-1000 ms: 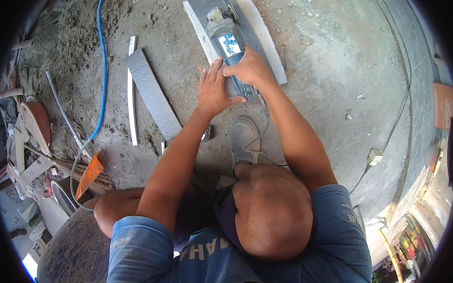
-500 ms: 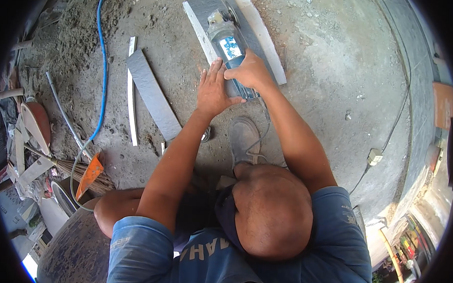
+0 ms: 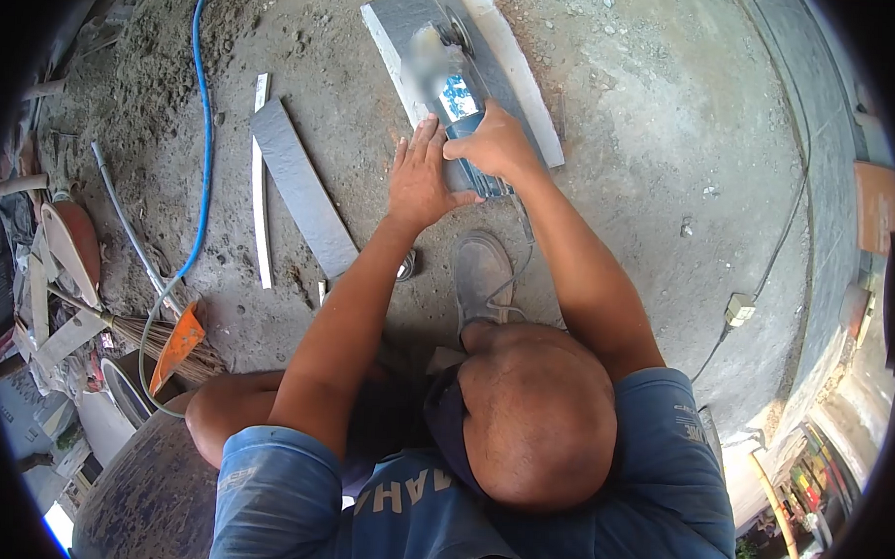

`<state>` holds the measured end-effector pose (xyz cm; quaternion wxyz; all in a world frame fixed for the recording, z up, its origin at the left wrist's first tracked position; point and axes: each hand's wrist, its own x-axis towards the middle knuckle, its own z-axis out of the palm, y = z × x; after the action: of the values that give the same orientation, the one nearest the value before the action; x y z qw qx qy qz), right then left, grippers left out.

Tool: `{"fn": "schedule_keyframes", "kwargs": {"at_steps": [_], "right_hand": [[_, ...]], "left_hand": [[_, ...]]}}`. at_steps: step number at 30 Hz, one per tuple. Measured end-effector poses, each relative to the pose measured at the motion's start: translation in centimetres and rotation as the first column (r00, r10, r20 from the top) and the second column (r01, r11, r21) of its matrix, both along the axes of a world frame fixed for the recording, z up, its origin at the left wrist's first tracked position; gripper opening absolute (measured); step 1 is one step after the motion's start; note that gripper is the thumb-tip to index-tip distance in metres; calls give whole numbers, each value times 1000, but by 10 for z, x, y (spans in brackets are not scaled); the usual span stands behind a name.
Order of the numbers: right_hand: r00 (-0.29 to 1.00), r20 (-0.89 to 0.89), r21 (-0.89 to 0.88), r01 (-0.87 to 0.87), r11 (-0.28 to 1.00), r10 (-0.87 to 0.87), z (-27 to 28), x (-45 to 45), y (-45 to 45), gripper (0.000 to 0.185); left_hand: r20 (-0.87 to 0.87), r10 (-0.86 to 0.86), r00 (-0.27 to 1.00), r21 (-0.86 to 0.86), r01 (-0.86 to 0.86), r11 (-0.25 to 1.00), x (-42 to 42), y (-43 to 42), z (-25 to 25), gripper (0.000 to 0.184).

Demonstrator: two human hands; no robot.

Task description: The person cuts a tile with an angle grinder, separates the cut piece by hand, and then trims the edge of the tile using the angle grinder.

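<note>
My right hand is wrapped round the body of a blue angle grinder, whose disc stands edge-on over a dark grey tile. The grinder's head looks blurred. My left hand lies with its fingers stretched out beside the grinder, over the near left part of the tile. Its thumb reaches toward the grinder's rear end. Whether that thumb touches the tool I cannot tell. A pale, rough-edged strip runs along the tile's right side.
Left of my hands, a narrow grey tile strip overlaps a white strip on the ground. A blue hose curves down the left. An orange piece lies near a broom. On the right, a cord runs to a connector.
The grinder has shifted very slightly toward me, its disc sitting a little lower in view. Both hands stay in nearly the same place.
</note>
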<state>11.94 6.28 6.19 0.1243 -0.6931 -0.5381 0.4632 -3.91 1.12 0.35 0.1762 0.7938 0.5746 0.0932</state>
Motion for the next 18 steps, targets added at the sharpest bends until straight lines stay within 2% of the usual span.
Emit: {"fn": "schedule_keyframes", "kwargs": {"at_steps": [3, 5, 10, 18], "right_hand": [[1000, 23, 11, -3, 1000, 3, -1, 0, -3, 100], [1000, 24, -6, -11, 1000, 11, -3, 2, -5, 102], [999, 23, -24, -25, 999, 25, -4, 3, -7, 104], [1000, 11, 2, 22, 1000, -22, -6, 1, -8, 92]], "left_hand": [[-12, 5, 1000, -22, -5, 1000, 0, 0, -1, 118], [-72, -8, 997, -21, 7, 1000, -1, 0, -1, 125], [-70, -1, 998, -36, -2, 999, 0, 1, 1, 125], [-74, -1, 997, -43, -2, 999, 0, 0, 1, 124]]}}
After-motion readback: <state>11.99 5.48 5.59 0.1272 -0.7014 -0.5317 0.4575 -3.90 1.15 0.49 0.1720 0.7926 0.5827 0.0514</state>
